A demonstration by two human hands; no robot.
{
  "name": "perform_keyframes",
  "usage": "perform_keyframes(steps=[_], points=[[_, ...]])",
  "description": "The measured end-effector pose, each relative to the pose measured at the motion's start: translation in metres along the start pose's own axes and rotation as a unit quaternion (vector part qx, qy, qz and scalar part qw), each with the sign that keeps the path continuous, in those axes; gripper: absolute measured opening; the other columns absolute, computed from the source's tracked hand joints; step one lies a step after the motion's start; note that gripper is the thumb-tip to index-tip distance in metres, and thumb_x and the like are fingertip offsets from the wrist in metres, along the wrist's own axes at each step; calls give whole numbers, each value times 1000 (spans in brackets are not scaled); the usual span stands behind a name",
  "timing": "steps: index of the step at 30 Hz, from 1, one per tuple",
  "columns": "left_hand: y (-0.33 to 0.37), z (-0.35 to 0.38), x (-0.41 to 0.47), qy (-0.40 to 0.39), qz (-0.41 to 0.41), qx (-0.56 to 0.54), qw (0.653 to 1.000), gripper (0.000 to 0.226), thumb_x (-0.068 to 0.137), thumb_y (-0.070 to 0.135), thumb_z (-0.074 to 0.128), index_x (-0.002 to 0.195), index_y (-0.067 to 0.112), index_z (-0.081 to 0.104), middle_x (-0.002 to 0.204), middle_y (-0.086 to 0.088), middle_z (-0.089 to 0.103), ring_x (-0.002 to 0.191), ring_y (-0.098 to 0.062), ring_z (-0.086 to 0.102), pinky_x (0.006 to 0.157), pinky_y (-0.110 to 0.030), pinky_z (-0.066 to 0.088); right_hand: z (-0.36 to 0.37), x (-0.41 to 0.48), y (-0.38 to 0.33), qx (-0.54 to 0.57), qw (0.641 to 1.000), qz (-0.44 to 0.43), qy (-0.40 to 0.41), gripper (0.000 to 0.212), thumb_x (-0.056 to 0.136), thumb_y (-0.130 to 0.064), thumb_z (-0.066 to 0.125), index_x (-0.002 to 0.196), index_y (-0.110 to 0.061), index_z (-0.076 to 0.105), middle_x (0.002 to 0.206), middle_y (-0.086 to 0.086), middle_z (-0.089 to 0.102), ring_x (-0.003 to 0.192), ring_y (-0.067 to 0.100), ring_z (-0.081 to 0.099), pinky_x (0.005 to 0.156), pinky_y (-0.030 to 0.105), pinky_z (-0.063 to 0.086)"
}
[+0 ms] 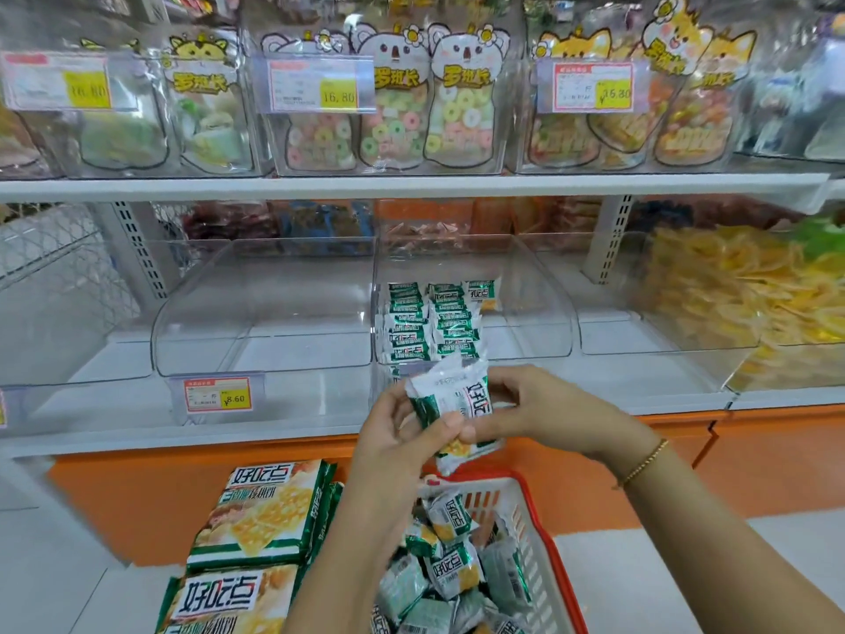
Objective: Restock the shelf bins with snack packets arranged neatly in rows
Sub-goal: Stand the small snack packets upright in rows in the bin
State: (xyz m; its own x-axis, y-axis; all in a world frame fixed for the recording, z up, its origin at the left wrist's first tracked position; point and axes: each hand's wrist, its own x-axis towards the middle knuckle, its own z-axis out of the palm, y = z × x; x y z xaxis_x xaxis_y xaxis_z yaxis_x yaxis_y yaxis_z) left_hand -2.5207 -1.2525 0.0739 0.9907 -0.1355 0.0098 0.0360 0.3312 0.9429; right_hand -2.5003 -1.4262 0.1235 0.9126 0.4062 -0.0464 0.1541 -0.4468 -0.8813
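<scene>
Hands [402, 432] [526, 411] raised together, fingers pinching snack packets [452, 404] upright

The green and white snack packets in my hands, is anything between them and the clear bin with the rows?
Nothing visible: the green and white snack packets sit in front of the clear plastic bin, whose top is open.

bright even light, soft blur, edges bowed by wide-angle.

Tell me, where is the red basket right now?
In the head view, the red basket sits low and centre-right, below both hands, right of the big biscuit bags.
</scene>
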Motion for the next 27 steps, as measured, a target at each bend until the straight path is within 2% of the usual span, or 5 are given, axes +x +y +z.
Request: perform_keyframes(steps=[5,8,15,20,27], points=[[27,12,54,-80,12,97,992,70,56,49,79,118,25,56,114,6,68,104,-14,66,91,-37,52,-50,22,-24,-68,997,9,24,64,65,-44,82,113,-8,60,112,26,60,92,33,61,86,45,49],[29,15,92,-83,34,225,970,57,68,55,70,116,29,54,108,10,66,98,-7,64,87,-28,52,-87,47,-29,-126,989,36,73,24,65,-38,85,75,-35,64,68,-16,58,61,-2,47,60,19,36],[3,7,142,-161,127,688,696,65,82,73,41,128,28,49,126,4,54,111,-16,52,90,-31,44,-128,153,-5,-545,811,155,149,37,74,-25,74,105,-8,61,92,9,66,83,28,61,69,32,50],[-4,8,148,-134,104,684,710,69,71,79,40,120,32,55,116,9,62,99,-12,56,77,-28,45,-123,215,13,-611,755,232,45,23,71,-7,78,90,-6,66,89,9,66,70,23,58,63,27,52],[-5,6,149,-135,87,683,712,74,72,84,38,118,31,60,117,7,63,102,-16,58,83,-33,49,-113,254,64,-661,706,249,53,45,89,-6,57,134,-8,49,144,15,40,139,33,22,107,45,32]])
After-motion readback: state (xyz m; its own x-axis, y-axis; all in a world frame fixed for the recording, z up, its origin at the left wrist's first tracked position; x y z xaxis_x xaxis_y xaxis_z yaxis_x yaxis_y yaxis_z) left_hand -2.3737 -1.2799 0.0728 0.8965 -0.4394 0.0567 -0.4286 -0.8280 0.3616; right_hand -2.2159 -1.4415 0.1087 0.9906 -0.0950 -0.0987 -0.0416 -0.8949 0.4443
